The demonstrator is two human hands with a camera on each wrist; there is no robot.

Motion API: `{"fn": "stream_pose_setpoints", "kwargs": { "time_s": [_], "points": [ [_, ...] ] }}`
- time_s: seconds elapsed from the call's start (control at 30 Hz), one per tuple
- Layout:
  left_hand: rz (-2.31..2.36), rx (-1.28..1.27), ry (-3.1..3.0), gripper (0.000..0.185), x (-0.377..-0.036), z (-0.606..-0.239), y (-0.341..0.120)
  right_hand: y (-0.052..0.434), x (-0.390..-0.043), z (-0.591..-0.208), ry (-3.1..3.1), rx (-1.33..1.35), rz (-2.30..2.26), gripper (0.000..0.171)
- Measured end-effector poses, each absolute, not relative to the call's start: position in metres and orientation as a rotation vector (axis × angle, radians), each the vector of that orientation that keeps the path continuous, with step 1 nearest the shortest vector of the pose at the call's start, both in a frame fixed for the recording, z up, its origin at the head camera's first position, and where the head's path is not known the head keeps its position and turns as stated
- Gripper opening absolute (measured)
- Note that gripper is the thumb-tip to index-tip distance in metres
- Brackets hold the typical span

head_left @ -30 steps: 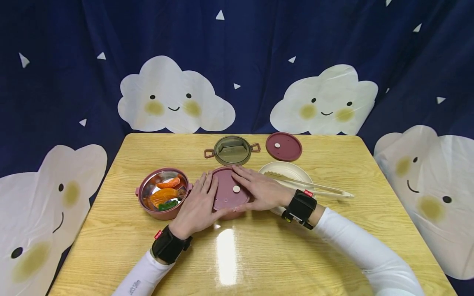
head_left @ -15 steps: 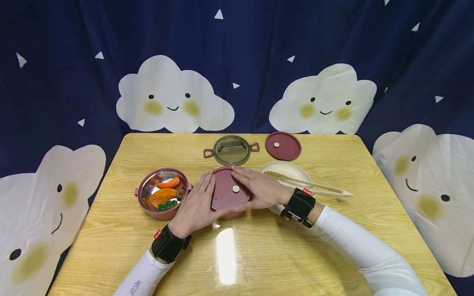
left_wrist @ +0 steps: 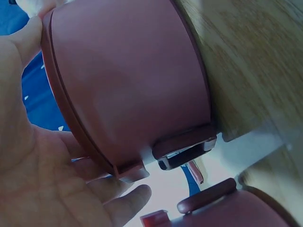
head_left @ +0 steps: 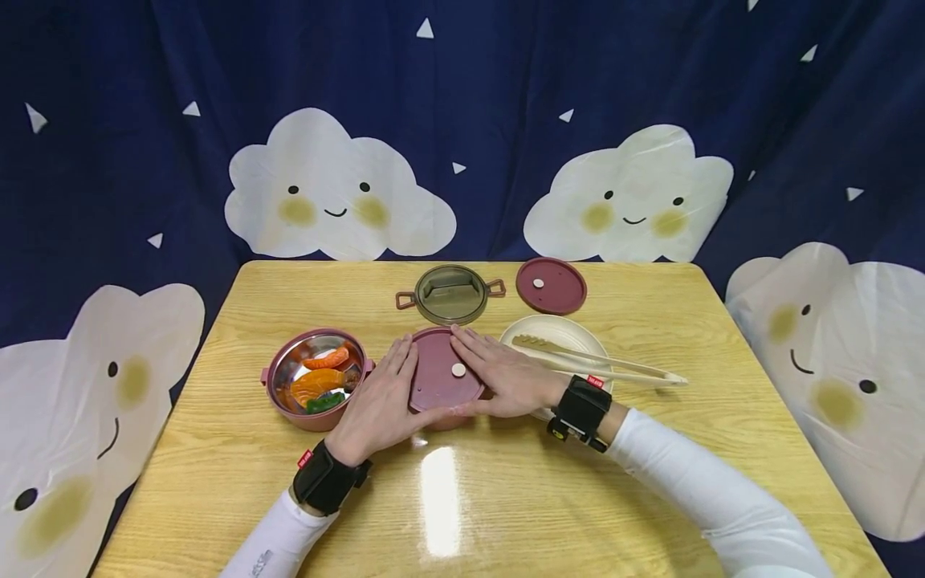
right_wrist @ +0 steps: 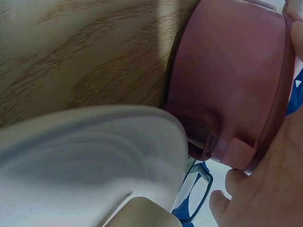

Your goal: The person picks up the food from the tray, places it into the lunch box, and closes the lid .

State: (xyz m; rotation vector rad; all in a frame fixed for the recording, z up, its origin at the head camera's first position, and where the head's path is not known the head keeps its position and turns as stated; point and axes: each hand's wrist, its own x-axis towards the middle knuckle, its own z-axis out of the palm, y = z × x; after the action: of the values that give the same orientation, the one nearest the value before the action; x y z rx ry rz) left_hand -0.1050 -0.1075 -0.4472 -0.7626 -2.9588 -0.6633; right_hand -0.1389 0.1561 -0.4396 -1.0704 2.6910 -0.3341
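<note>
Head view, left hand [head_left: 376, 405], right hand [head_left: 506, 373] pressing lid [head_left: 442, 377]

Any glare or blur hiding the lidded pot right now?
Head view: sharp; a lamp glare streak on the table lies in front of the lidded pot, not over it. Both wrist views: very close, soft and slightly blurred; pot wall readable.

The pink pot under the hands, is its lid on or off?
On. The lid sits flat on the pink pot, with the left hand and right hand pressing on it. Whether it is clicked tight, I cannot tell.
</note>
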Motion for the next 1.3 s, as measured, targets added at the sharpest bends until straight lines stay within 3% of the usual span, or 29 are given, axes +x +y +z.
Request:
{"fn": "stream_pose_setpoints", "kwargs": {
  "time_s": [0.83, 1.1, 1.3],
  "points": [
    [-0.783, -0.816, -2.978, 0.115, -0.11, -0.445, -0.111, 0.16, -0.134, -0.444, 2.718, -1.08, -0.37, 0.108],
    [-0.93, -0.823, -2.892, 0.097, -0.114, -0.432, -0.127, 0.159, -0.134, -0.44, 2.695, -1.046, -0.466, 0.106],
    [-1.006, -0.685, -2.824, 0.081, -0.116, -0.418, -0.151, 0.159, -0.135, -0.434, 2.679, -1.027, -0.478, 0.108]
  ]
}}
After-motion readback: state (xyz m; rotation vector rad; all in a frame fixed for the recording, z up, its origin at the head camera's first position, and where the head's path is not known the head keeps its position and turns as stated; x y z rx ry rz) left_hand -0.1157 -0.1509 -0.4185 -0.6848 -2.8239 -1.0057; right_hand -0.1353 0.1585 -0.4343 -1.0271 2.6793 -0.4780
